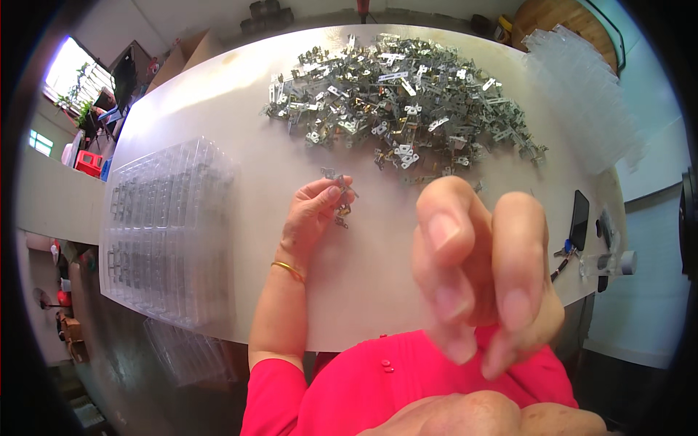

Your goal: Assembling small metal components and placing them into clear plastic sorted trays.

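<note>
My left hand is closed, its thumb and fingers pinching a small metal bracket part with some brass-coloured bits, above the white table. Raised close to the camera, my right hand looks large and slightly blurred. Its fingers are bent but apart, and nothing shows between them. Beyond both hands lies a big heap of similar metal parts, silver with some brass-coloured pieces.
On the left stand stacked clear plastic trays, seemingly with metal parts inside. More clear trays lean in a stack at the far right. Near the right edge are a phone, keys and a clear bottle.
</note>
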Available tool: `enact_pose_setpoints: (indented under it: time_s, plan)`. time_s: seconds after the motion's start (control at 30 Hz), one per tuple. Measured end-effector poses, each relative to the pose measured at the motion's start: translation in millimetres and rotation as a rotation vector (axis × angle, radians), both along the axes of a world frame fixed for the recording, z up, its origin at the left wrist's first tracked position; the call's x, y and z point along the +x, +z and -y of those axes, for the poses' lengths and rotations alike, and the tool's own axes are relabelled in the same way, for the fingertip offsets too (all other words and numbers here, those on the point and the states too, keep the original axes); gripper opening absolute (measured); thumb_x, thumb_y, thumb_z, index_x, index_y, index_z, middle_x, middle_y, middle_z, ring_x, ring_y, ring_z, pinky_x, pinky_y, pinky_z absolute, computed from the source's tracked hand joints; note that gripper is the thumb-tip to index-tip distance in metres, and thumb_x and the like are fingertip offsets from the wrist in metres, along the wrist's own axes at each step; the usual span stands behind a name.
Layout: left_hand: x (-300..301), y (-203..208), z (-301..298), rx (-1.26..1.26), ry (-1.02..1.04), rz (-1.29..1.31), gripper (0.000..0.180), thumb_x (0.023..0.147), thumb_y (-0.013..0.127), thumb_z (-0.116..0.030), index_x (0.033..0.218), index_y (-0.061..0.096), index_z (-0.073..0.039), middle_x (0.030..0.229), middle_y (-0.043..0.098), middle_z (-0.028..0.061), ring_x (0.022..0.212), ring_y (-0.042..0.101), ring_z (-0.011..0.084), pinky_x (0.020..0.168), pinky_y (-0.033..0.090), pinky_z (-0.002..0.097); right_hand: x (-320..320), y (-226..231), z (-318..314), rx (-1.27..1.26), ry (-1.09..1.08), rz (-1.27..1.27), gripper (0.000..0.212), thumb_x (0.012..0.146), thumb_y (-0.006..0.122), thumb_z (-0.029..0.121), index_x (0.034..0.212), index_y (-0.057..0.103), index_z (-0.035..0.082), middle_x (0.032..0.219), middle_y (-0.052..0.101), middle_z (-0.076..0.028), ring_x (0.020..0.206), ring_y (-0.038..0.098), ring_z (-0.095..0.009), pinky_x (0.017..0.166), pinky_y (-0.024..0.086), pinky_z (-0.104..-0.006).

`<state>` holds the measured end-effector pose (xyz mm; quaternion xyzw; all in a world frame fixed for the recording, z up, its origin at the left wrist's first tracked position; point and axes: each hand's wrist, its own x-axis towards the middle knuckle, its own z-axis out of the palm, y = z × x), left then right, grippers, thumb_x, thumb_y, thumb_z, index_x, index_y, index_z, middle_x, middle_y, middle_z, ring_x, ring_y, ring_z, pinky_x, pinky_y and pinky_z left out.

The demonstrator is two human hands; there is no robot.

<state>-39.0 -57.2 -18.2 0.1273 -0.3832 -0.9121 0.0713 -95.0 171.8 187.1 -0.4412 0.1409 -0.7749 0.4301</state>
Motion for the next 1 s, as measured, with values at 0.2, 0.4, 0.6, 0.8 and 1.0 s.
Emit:
enact_pose_setpoints:
  time_s: [0.2, 0.4, 0.6, 0.8, 1.0]
  plan:
    - [6.7, -3.8, 1.9, 0.021, -0.025, 0.030, 0.024, 0.091, 0.069, -0.010, 0.112, 0.069, 0.001, 0.111, 0.070, 0.0110, 0.093, 0.068, 0.0219, 0.087, 0.054, 0.0346, 32.2, 3.1, -2.1, -0.107, -0.044, 0.269, 0.022, 0.080, 0.071, -0.009, 0.085, 0.054, 0.005, 0.119, 0.046, -0.016, 0.085, 0.057, -0.021, 0.060, 0.054, -0.0260]
    - [0.9, -3.7, -1.7, -0.024, -0.017, -0.061, 0.024, 0.091, 0.067, -0.008, 0.113, 0.068, 0.003, 0.113, 0.069, 0.0141, 0.096, 0.067, 0.0231, 0.090, 0.054, 0.0365, 38.5, 6.5, -8.3, -0.115, -0.075, 0.398, 0.017, 0.082, 0.065, -0.013, 0.082, 0.054, 0.000, 0.124, 0.042, -0.016, 0.095, 0.053, -0.025, 0.068, 0.054, -0.0303]
    - [2.1, -5.4, -0.6, -0.009, -0.022, -0.088, 0.025, 0.092, 0.067, -0.008, 0.114, 0.067, 0.004, 0.114, 0.068, 0.0162, 0.096, 0.067, 0.0251, 0.090, 0.054, 0.0378, 45.2, 18.6, -20.4, 0.064, 0.047, 0.575, 0.007, 0.085, 0.060, -0.015, 0.085, 0.060, -0.008, 0.141, 0.036, -0.020, 0.112, 0.057, -0.029, 0.088, 0.057, -0.0284]
    - [-0.5, -7.8, -1.1, 0.011, -0.046, -0.102, 0.023, 0.092, 0.067, -0.010, 0.112, 0.068, 0.001, 0.114, 0.069, 0.0150, 0.096, 0.067, 0.0241, 0.090, 0.053, 0.0372, 66.1, 8.7, -5.2, -0.137, -0.047, 0.719, 0.013, 0.085, 0.062, -0.014, 0.080, 0.060, -0.002, 0.137, 0.041, -0.020, 0.103, 0.060, -0.027, 0.088, 0.057, -0.0268]
    - [5.9, 4.3, -3.7, -0.024, 0.046, -0.032, 0.023, 0.089, 0.071, -0.010, 0.109, 0.070, 0.001, 0.109, 0.070, 0.0122, 0.092, 0.067, 0.0217, 0.088, 0.053, 0.0343, 52.9, 8.6, -21.8, 0.040, -0.106, 0.554, 0.025, 0.076, 0.064, -0.019, 0.075, 0.052, 0.002, 0.118, 0.046, -0.017, 0.083, 0.056, -0.022, 0.069, 0.050, -0.0264]
